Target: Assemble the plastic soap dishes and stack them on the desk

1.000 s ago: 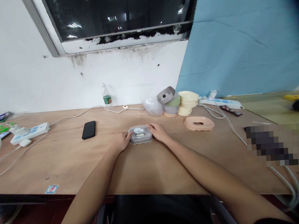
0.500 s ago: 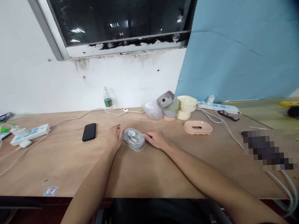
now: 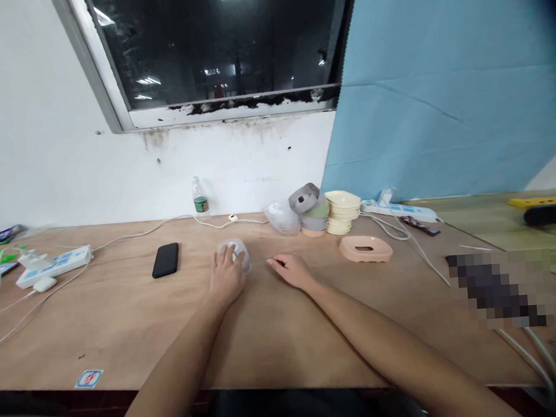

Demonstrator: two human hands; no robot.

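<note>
My left hand lies over a small oval soap dish with a clear plastic cover, its fingers curled across the top. Only the pale, shiny right and far edges show past the fingers; the rest is hidden under the hand. Apart from the dish, to its right, my right hand rests on the table with its fingers loosely closed and nothing visible in them. Farther right stands a peach soap dish with a slot in its middle.
At the back stand clear plastic covers, a pile of grey and green dishes and a yellow stack. A phone lies left, a bottle by the wall. Power strips and cables flank both sides.
My left hand has moved from beside the dish to on top of it, and the dish has shifted a little left and away. My right hand no longer touches it. The view has tilted upward.
</note>
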